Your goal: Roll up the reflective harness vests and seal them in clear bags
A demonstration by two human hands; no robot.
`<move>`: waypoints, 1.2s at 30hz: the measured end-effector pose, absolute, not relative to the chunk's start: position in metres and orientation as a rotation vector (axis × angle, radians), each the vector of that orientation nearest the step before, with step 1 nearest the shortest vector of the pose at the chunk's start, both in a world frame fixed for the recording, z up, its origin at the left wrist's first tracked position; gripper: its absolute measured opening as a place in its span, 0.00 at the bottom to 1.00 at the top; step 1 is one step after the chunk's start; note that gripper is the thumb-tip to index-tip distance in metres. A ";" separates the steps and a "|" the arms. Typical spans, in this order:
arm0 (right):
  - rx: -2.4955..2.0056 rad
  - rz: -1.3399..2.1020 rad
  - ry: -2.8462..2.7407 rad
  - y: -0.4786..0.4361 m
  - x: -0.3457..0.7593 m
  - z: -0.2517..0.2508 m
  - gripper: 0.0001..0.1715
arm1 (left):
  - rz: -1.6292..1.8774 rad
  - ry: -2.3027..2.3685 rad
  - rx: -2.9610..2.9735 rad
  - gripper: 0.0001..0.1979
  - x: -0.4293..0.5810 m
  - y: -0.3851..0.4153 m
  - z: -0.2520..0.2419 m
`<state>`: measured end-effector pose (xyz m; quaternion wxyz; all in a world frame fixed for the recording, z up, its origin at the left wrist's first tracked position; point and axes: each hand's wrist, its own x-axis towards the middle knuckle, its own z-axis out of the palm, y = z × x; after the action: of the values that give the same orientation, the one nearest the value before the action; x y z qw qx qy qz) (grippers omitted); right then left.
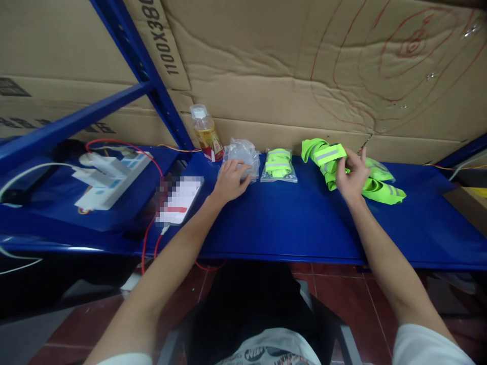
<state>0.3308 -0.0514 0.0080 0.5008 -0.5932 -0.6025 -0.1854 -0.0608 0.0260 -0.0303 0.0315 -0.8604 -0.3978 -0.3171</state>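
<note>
My left hand (pixel 231 180) lies palm down on a small pile of clear plastic bags (pixel 243 152), its fingers bent and its thumb apart from them. On the right, my right hand (pixel 353 175) is closed in a pinch on a neon yellow-green reflective strap (pixel 331 153) with silver-grey stripes. Folds of the strap rise to the left of the fingers. More neon strap material (pixel 386 191) lies on the table just right of this hand. Between my hands sits a clear bag (pixel 279 166) with a folded neon reflective strap inside.
Behind the plastic bags stands a bottle (pixel 208 137) with a yellow and red label. A phone (pixel 180 200) on a red cable lies at the left, near a white power strip (pixel 114 177). Cardboard (pixel 258 91) walls the back of the blue table (pixel 274 223); a blue post (pixel 152 91) rises at left.
</note>
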 end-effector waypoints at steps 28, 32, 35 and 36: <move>-0.945 0.686 -1.121 -0.059 0.272 0.007 0.20 | -1.494 -0.697 -2.896 0.63 -0.035 -0.016 0.011; -1.013 1.003 -1.208 -0.079 0.242 -0.001 0.23 | -1.575 -0.887 -3.079 0.43 -0.034 -0.049 0.017; -1.051 1.192 -1.360 -0.090 0.238 -0.003 0.29 | -1.555 -1.130 -3.112 0.38 -0.047 -0.061 0.010; -1.043 1.228 -1.425 -0.092 0.238 -0.002 0.32 | -1.495 -1.185 -3.131 0.38 -0.052 -0.062 0.007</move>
<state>0.2377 -0.0924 -0.0022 0.4751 -0.4267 -0.5829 0.5024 -0.0524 -0.0618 0.0066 -0.2593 -0.8248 -0.3120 -0.3938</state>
